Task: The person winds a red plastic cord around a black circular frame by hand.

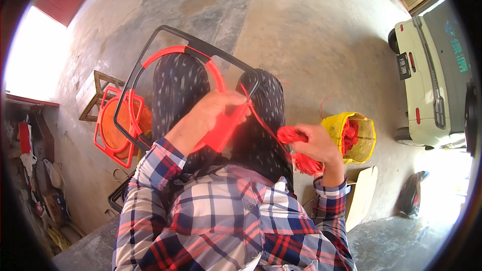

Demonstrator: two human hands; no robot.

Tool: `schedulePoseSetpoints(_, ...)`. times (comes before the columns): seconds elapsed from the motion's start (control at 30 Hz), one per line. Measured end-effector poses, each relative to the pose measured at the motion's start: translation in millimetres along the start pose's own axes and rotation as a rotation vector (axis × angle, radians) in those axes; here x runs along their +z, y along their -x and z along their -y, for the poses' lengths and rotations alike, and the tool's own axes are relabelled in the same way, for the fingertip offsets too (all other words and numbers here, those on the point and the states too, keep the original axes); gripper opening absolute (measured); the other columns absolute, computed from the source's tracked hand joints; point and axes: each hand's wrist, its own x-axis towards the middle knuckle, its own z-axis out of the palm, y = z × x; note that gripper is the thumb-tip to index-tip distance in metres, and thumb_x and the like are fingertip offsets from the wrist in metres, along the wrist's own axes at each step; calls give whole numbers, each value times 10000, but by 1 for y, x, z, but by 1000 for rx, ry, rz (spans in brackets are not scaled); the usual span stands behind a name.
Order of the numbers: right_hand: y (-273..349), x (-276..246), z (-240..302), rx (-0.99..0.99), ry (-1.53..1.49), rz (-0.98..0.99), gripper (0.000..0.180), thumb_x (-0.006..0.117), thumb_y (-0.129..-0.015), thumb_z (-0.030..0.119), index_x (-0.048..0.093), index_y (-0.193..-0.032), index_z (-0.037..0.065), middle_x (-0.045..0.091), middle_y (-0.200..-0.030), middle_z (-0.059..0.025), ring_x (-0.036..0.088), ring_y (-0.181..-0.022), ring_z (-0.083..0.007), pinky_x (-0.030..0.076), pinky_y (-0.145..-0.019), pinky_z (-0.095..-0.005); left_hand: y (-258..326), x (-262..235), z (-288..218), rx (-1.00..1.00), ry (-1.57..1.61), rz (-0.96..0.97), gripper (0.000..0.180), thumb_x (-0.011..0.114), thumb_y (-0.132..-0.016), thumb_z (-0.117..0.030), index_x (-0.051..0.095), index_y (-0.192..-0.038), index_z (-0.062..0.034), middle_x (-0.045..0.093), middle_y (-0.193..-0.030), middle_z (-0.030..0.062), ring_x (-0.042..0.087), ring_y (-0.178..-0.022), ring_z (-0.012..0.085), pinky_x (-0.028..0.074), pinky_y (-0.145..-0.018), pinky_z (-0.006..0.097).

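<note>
A black metal frame [131, 78] with an inner ring wrapped in red cord [217, 73] rests across my thighs. My left hand [208, 113] grips it near its right side, fingers closed around the red part. Beneath those fingers is a flat red woven-looking piece [222, 133]. From this hand a red strand [262, 123] runs down and right to a bundle of red cord [290, 134]. My right hand [319, 145] is closed around that bundle, and loose red fibres [307, 164] hang below it.
A yellow basket [370, 153] holding red bundles stands on the floor at right, with a cardboard piece [362, 198] nearer me. At left are a red-framed piece with an orange round centre [115, 125] and a wooden stool [89, 95]. A pale vehicle [424, 85] stands far right.
</note>
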Motion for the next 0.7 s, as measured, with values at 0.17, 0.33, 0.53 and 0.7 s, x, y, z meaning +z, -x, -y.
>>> schedulePoseSetpoints(0.17, 55, 33, -47, -212, -1429, -569, 241, 609, -771, 213, 561, -905, 18, 540, -622, -34, 548, -565, -212, 482, -576, -346, 2, -1, -8, -15, 2, 7, 200, 670, -826, -160, 652, -935, 8, 671, -842, 156, 655, -745, 241, 540, -685, 348)
schedulePoseSetpoints(0.33, 111, 84, -127, 95, -1483, -285, 258, 580, -892, 297, 543, -978, 57, 464, -624, -9, 435, -521, -103, 363, -472, -266, 4, 4, -13, -53, 99, -100, 191, 666, -828, -170, 643, -921, -5, 666, -823, 151, 649, -710, 236, 536, -680, 338)
schedulePoseSetpoints(0.53, 70, 107, -174, 500, -1373, -525, 216, 548, -909, 278, 561, -998, 82, 503, -660, -7, 487, -521, -154, 433, -489, -298, -7, -1, -7, -38, 39, 36, 153, 680, -826, -165, 592, -891, -58, 660, -785, 173, 639, -663, 268, 522, -643, 384)
schedulePoseSetpoints(0.7, 4, 35, -74, 123, -1348, -698, 313, 539, -913, 184, 532, -1196, 52, 602, -1024, -57, 601, -844, -171, 513, -743, -337, -11, 4, 1, -21, 91, -34, 237, 645, -812, -170, 569, -1009, -63, 656, -985, 144, 635, -830, 240, 513, -679, 389)
